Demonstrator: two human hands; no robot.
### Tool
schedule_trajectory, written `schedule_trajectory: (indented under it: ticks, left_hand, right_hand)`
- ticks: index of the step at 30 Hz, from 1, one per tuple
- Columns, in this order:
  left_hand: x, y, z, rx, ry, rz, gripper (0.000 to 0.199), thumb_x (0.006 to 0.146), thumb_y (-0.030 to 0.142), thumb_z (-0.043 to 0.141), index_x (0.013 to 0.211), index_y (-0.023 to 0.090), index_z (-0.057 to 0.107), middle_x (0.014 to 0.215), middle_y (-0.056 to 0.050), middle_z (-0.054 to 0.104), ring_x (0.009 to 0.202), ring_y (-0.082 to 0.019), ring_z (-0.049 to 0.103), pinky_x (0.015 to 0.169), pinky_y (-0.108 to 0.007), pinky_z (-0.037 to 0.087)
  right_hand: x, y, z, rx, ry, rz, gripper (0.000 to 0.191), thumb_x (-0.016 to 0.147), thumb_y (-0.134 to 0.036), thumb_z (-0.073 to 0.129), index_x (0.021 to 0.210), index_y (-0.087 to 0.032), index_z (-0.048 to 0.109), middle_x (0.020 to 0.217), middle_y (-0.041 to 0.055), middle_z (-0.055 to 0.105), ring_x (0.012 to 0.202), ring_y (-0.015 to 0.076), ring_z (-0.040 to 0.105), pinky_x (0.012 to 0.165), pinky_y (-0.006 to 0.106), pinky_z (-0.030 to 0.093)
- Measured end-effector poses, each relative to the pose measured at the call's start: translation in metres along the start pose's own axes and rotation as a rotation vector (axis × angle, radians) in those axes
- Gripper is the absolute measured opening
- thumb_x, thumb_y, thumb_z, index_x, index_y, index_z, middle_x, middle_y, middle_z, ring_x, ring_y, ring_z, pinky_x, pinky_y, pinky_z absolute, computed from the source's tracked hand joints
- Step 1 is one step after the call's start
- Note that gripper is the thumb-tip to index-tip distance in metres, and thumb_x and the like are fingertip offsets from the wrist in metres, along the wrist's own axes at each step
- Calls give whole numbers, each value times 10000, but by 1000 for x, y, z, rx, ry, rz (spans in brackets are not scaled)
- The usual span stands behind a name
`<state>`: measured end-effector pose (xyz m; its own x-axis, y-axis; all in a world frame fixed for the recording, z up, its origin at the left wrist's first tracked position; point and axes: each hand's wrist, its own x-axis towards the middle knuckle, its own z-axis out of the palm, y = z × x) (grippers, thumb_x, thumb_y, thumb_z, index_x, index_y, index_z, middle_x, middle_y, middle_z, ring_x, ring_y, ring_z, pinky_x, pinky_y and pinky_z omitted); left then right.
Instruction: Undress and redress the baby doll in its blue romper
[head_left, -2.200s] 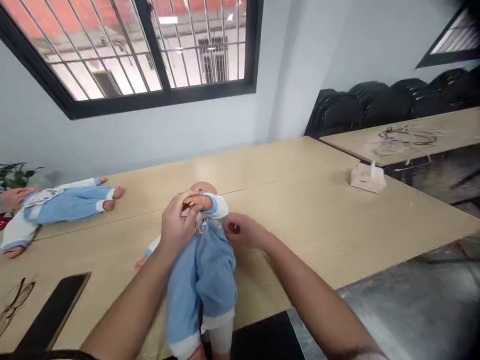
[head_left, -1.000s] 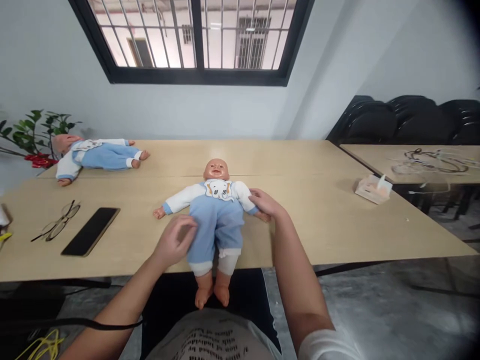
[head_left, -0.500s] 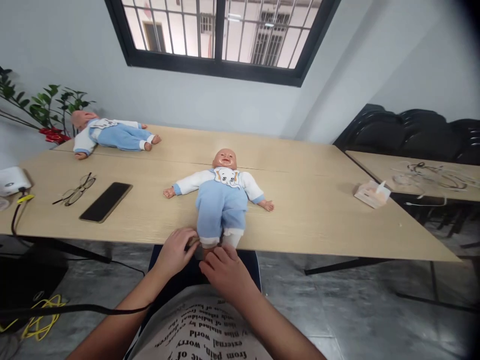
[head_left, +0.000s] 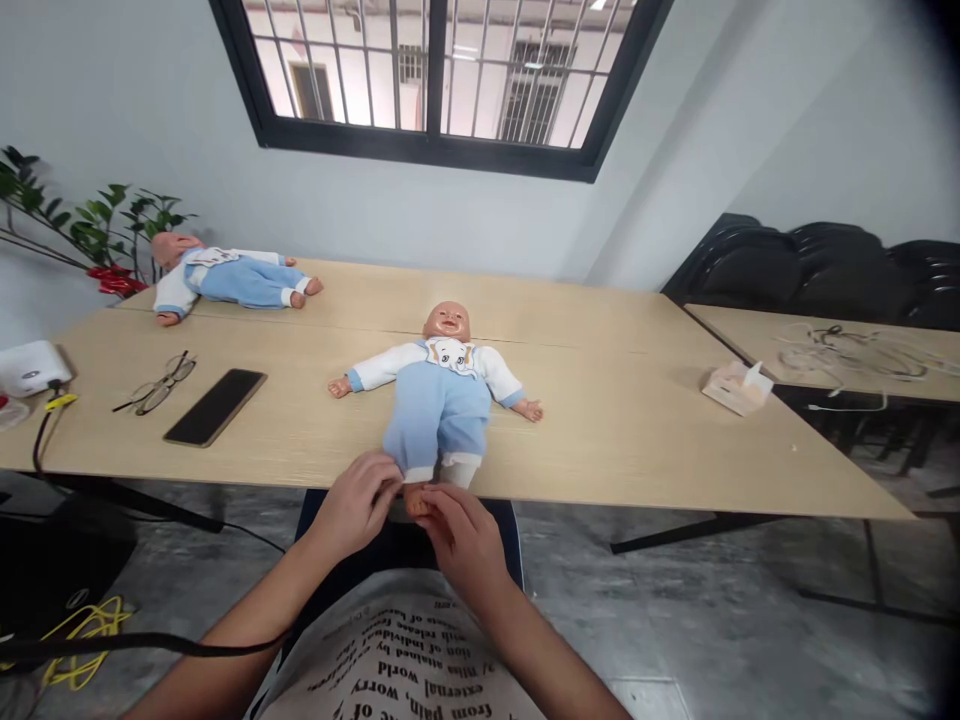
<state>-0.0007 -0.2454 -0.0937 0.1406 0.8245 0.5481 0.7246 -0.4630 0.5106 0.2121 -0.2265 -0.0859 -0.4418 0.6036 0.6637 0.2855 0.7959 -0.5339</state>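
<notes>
Moved: left hand [head_left: 358, 505] and right hand [head_left: 469, 537], down the doll [head_left: 439, 395] to one foot [head_left: 415, 500]. Doll: face-up on tabletop [head_left: 600, 420], foot past near edge. Hands: both curled beside it; grip unclear from here.

I get soft, fairly even light, brightest through the window [head_left: 431, 75], whose glass shows small white reflections. The doll [head_left: 436, 400] carries a glare spot on its head; the floor [head_left: 585, 610] is dimmer. Wide-angle stretch slants my edges, the upper right corner blackens, and distant cables [head_left: 847, 350] look hazy.
</notes>
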Motion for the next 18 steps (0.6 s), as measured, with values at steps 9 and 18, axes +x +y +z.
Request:
schedule_trajectory:
  ticks: [9, 18]
  left_hand:
    - [-5, -5, 25, -152, 167, -369, 136, 1041, 298, 428, 1024, 212, 531, 957, -42, 576, 845, -178, 579, 710, -288, 501]
    - [-33, -18, 16, -63, 54, -248, 125, 1038, 260, 449, 986, 220, 555, 972, -57, 628, 938, -207, 612, 847, -345, 511]
  right_hand:
    - [-4, -13, 16, 141, 145, 111, 285, 951, -178, 666, 1222, -262, 646, 1136, 94, 731, 1041, 218, 719, 896, 357, 624]
    - [4, -10, 25, 69, -33, 184, 192, 1000, -183, 586, 1171, -239, 654, 1165, 87, 714, 1063, 201, 702, 902, 331, 592]
